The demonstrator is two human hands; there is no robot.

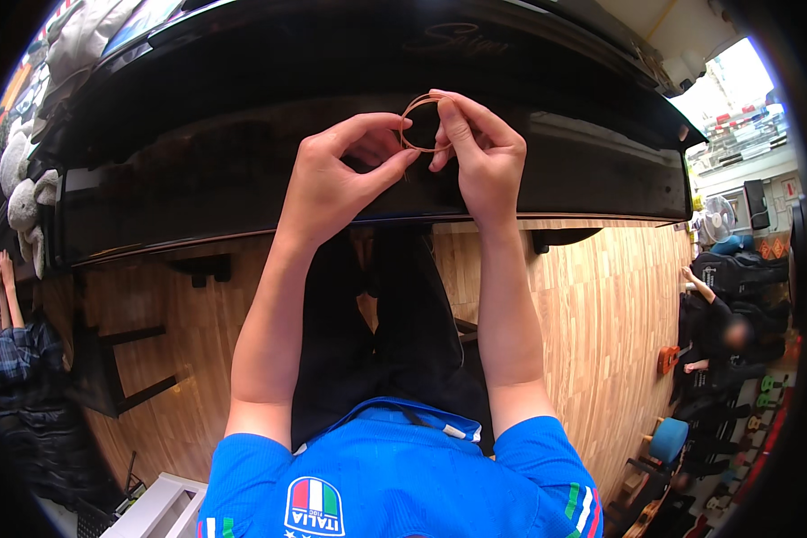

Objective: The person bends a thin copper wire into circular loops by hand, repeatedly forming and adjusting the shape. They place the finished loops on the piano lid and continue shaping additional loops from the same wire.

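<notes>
A thin copper-coloured coil of string [416,104], looped into a small ring of several strands, is held up in front of the dark piano. My left hand [342,170] pinches the ring's left side between thumb and fingers. On the opposite side, my right hand [488,166] grips the ring's upper right edge with thumb and index finger, its other fingers curled below. The strand's ends are too fine to make out. Behind both hands stretches the glossy black piano [215,148], its lid closed over the keys.
Grey plush toys [25,211] sit at the piano's left end, near another person's hands [6,269]. Over the wooden floor [583,314] stand a black-framed seat [143,394] and a blue stool [668,439]. At right are a small ukulele [667,360], a fan [716,218] and a seated person [717,314].
</notes>
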